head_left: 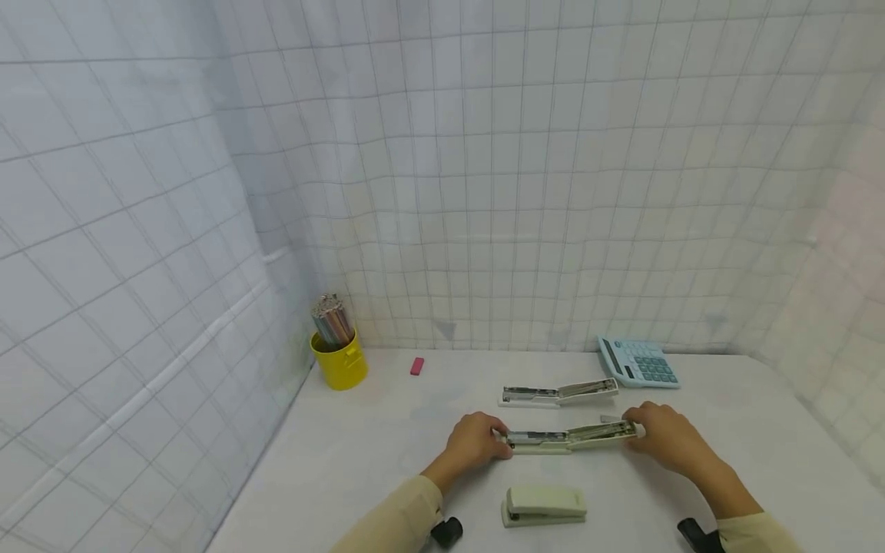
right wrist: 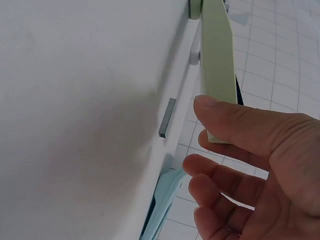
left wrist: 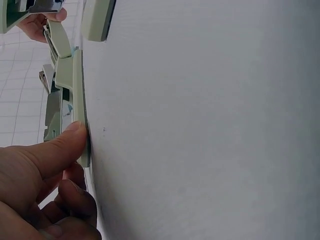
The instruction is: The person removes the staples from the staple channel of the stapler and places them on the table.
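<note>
Fingers [right wrist: 235,153] of left hand [head_left: 475,439] and right hand [head_left: 665,438] pinch an opened pale-green plastic stapler [head_left: 570,443], lying nine-to-three, slim grey metal strip [head_left: 610,419] at the nearer right's nine o'clock!

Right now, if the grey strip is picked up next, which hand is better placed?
Probably the right hand: the strip lies close to it, though it holds one end of the open green stapler. The left hand pinches the other, farther away.

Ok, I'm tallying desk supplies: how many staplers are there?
3: an open pale-green stapler in the middle, another open stapler behind it, a closed pale-green stapler in front.
</note>
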Tool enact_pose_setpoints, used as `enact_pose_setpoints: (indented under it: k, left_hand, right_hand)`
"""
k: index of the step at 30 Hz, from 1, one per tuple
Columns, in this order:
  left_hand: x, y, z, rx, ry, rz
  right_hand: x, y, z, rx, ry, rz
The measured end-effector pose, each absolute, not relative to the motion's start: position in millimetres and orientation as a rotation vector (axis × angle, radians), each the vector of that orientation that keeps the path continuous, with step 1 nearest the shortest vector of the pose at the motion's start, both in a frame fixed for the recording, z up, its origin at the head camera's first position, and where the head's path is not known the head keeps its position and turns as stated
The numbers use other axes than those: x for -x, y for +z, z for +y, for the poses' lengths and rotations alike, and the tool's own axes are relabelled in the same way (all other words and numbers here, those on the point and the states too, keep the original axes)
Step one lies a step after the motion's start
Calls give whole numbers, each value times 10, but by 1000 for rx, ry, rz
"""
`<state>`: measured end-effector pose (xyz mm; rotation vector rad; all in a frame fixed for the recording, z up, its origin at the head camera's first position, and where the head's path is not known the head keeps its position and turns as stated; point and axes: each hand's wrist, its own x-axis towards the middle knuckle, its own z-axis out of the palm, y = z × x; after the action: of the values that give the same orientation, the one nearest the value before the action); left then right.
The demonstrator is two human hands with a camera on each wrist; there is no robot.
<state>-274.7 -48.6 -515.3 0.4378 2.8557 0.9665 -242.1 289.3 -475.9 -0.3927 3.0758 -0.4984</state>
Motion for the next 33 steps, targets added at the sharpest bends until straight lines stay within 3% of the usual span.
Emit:
enact_pose_setpoints:
  k: [7, 12, 17, 33]
  left_hand:
    - [2710, -5170, -469, -447, 1011, 2839]
    - [2727, -5182, -485, -467, 1002, 2831]
    - [2758, -5184, -501, -496, 1011, 2815]
    - [2756, -5194, -464, -518, 1040, 2827]
  right_hand:
    - [2261, -4632, 2788, 400, -531, 3167]
    - [2233, -4532, 2389, 466, -1101, 2963]
    - [2368, -4730, 1928, 409, -1539, 2385]
    - [2530, -4974, 1621, 230, -1665, 2218]
